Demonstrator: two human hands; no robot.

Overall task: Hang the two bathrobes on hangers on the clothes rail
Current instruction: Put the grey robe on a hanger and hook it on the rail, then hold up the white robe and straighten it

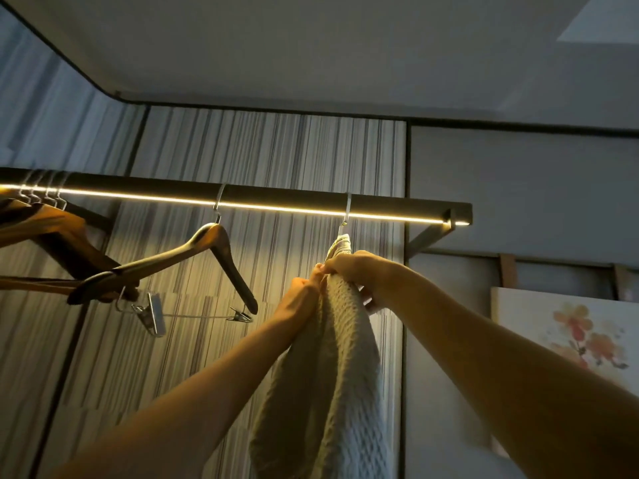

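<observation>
A dark clothes rail (283, 197) with a lit strip underneath runs across the view. A pale waffle-weave bathrobe (332, 375) hangs from a metal hook (346, 212) on the rail; its hanger is hidden under the cloth. My left hand (299, 299) grips the robe's collar on the left side. My right hand (359, 271) pinches the cloth just below the hook. An empty wooden hanger (207, 248) with a clip bar hangs to the left, tilted. I see no second bathrobe.
Several more wooden hangers (41, 219) are bunched at the rail's far left. A striped panel (276, 150) lies behind the rail. The rail's bracket (456, 216) ends it on the right. A flower painting (570, 337) leans at the right.
</observation>
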